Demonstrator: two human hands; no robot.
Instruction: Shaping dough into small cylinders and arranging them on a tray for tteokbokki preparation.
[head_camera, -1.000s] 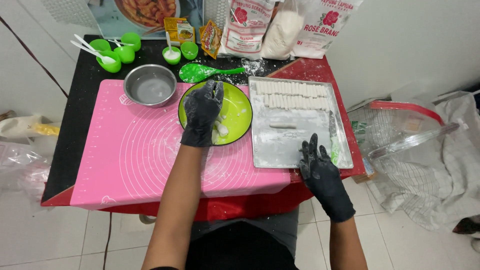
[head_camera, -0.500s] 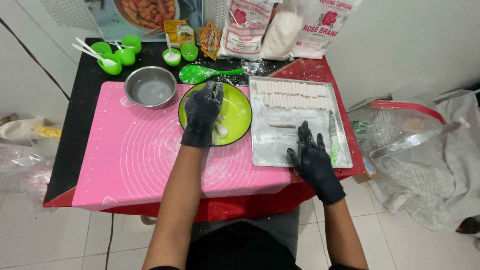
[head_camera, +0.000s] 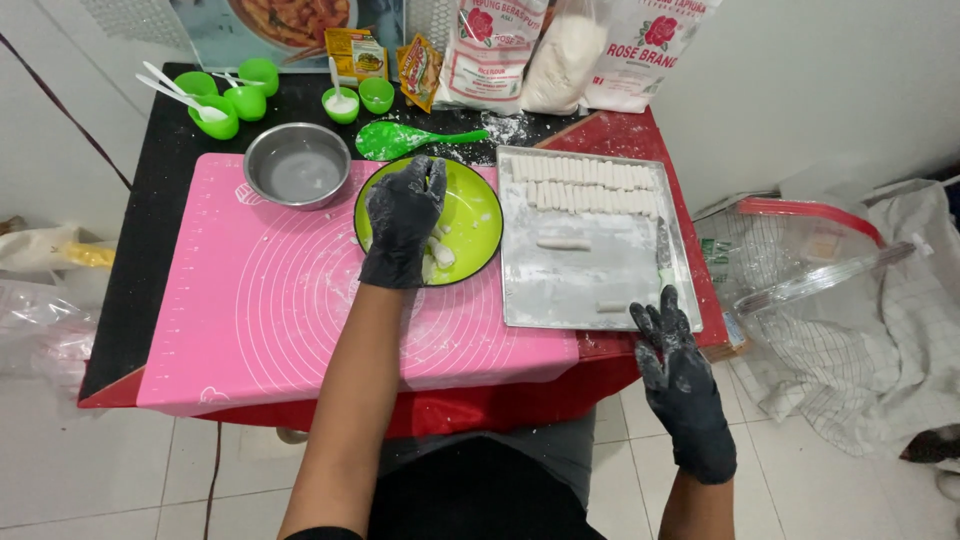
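Note:
My left hand (head_camera: 402, 218), in a black glove, rests over the lime green plate (head_camera: 476, 215) and covers several white dough pieces (head_camera: 438, 256) on it; whether it grips one is hidden. My right hand (head_camera: 677, 372), also gloved and dusted with flour, hovers with fingers spread at the near right corner of the floured metal tray (head_camera: 585, 285), holding nothing. Rows of white dough sticks (head_camera: 590, 183) line the tray's far end, with two loose sticks (head_camera: 563, 243) lower down.
A pink silicone mat (head_camera: 250, 300) covers the table, with a steel bowl (head_camera: 296, 165) on it. Small green cups (head_camera: 222, 105), a green spoon (head_camera: 405, 139) and flour bags (head_camera: 560, 50) stand at the back. A clear plastic container (head_camera: 800, 260) lies on the floor at right.
My right hand moved onto the tray's near edge, then drew back toward me off the corner. My left hand stayed over the green plate.

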